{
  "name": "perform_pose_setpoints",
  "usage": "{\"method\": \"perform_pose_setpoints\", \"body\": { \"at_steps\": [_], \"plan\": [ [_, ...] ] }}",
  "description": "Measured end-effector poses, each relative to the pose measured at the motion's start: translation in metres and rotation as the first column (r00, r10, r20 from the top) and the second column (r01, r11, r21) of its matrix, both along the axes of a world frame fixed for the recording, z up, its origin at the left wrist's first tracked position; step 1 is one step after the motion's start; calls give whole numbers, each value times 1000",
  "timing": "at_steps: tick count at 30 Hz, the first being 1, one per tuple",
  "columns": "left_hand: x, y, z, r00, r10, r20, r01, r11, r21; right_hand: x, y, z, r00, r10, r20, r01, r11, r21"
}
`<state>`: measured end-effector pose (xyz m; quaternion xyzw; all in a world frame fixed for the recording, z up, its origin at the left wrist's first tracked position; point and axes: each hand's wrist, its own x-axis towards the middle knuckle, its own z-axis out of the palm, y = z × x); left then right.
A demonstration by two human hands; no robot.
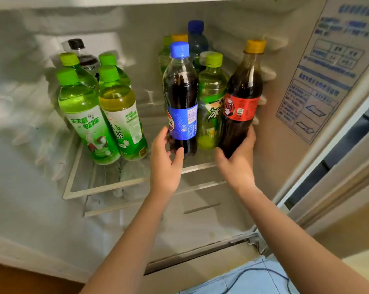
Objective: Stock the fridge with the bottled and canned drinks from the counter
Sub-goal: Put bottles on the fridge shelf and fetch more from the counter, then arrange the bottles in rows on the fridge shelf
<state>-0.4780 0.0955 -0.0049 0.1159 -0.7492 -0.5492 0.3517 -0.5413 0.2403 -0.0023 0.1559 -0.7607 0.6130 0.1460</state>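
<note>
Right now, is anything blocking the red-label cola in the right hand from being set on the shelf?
Nothing visible does. The right hand holds the red-label cola tilted at the right end of the glass shelf, beside the green soda bottle; the spot under it is hidden.

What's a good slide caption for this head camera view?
Left hand grips a blue-label cola, right hand a red-label cola, at a fridge shelf holding green tea bottles.

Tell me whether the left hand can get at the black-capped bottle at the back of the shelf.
Probably not as things stand: the left hand grips the blue-capped cola bottle, and four green-capped bottles stand in front of the black-capped bottle.
</note>
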Motion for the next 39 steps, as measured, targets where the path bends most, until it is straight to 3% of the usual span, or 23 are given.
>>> {"method": "perform_pose_setpoints", "body": {
  "at_steps": [3,7,12,17,19,21,24,27,30,32,34,36,39],
  "plan": [
    [9,5,-5,988,117,-102,-130,982,-140,13,6,-6,998,-51,-27,53,996,67],
    [23,17,-17,950,121,-288,-208,934,-291,37,17,-16,994,-113,0,111,981,161],
    [48,49,-45,955,42,-295,-152,921,-360,77,48,-32,995,-104,4,99,962,254],
    [74,95,-87,984,-105,-144,52,942,-332,136,105,-68,986,-35,161,-2,973,229],
    [87,122,-109,980,-200,13,197,945,-261,166,137,-93,966,-60,251,-15,958,286],
    [102,155,-137,899,-353,260,408,892,-197,204,178,-127,919,-133,371,-36,909,416],
    [129,206,-184,568,-524,635,720,690,-75,280,250,-185,727,-329,603,-140,788,599],
    [171,259,-226,184,-487,854,882,466,76,385,316,-240,376,-488,788,-218,780,586],
    [229,312,-260,-92,-322,942,953,247,177,513,363,-277,15,-535,845,-162,832,530],
    [273,345,-277,-198,-180,964,973,85,216,597,380,-291,-165,-514,842,-69,858,510],
    [316,377,-291,-241,-68,968,970,-56,237,670,388,-295,-311,-465,829,52,862,503],
    [361,408,-298,-257,-5,967,955,-158,253,732,391,-293,-404,-401,822,176,848,501],
    [422,459,-299,-260,91,961,891,-361,275,801,398,-285,-472,-313,824,341,797,498]
  ]
}}
